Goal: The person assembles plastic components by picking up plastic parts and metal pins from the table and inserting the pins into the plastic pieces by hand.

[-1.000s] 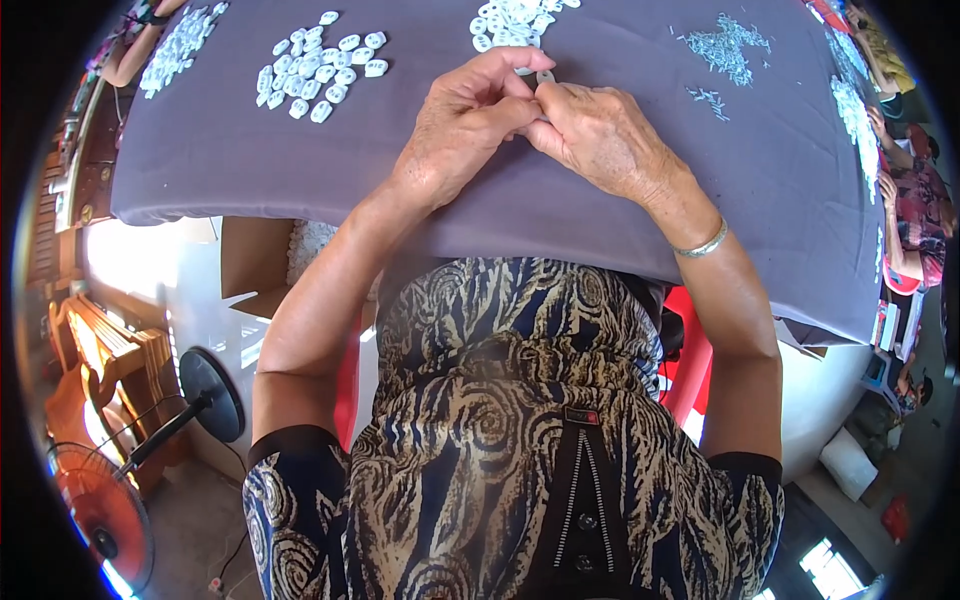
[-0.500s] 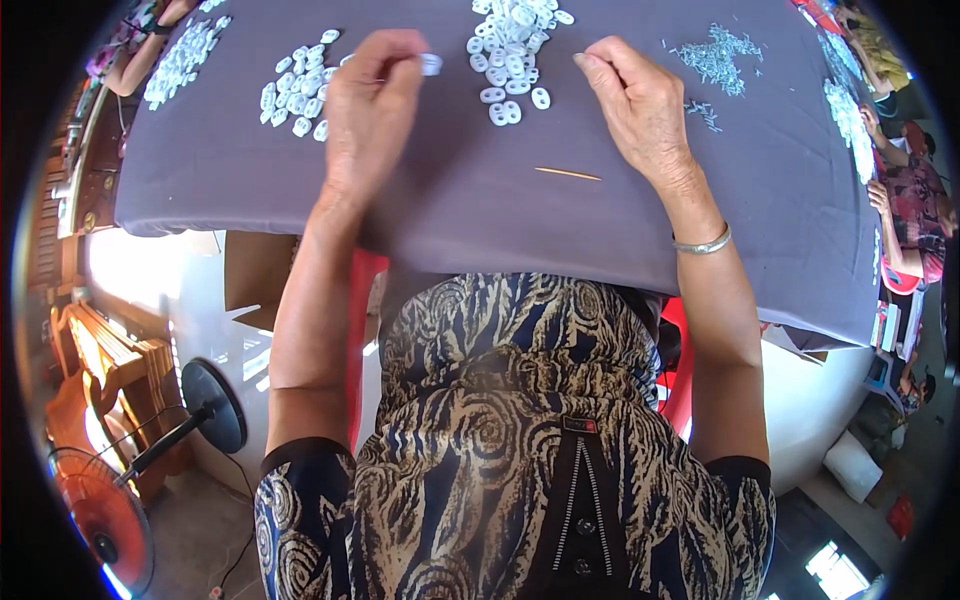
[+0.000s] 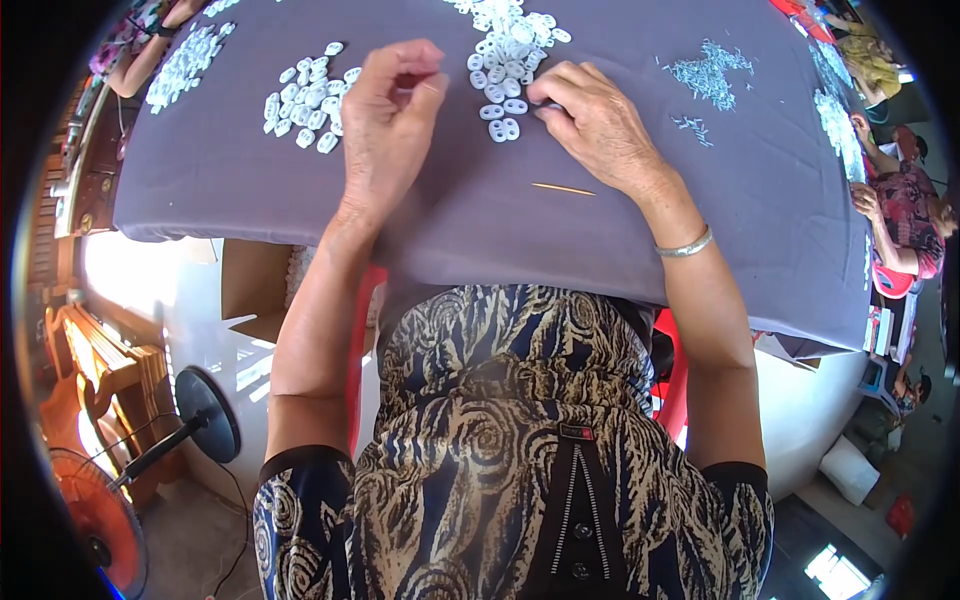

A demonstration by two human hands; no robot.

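My left hand (image 3: pixel 388 120) hovers above the cloth, thumb and forefinger apart, with nothing visible between them. It is just right of a small heap of white oval pieces (image 3: pixel 308 95). My right hand (image 3: pixel 600 125) reaches to the near right side of the larger middle heap of white oval pieces with two holes each (image 3: pixel 505 48). Its thumb and fingers are bent together low over the cloth, and whatever lies between their tips is hidden. A thin pointed wooden stick (image 3: pixel 563 188) lies on the cloth nearer to me, between my wrists.
On the grey tablecloth (image 3: pixel 240 195), a pile of small metal pins (image 3: pixel 710 75) lies at the right. More white pieces (image 3: pixel 188 65) are at the far left. Other people (image 3: pixel 905 195) sit along the right edge. A fan (image 3: pixel 95 525) stands on the floor at left.
The white piece in my left fingers no longer shows there. My right hand has moved left to the middle heap, over the spot where a lone white piece lay.
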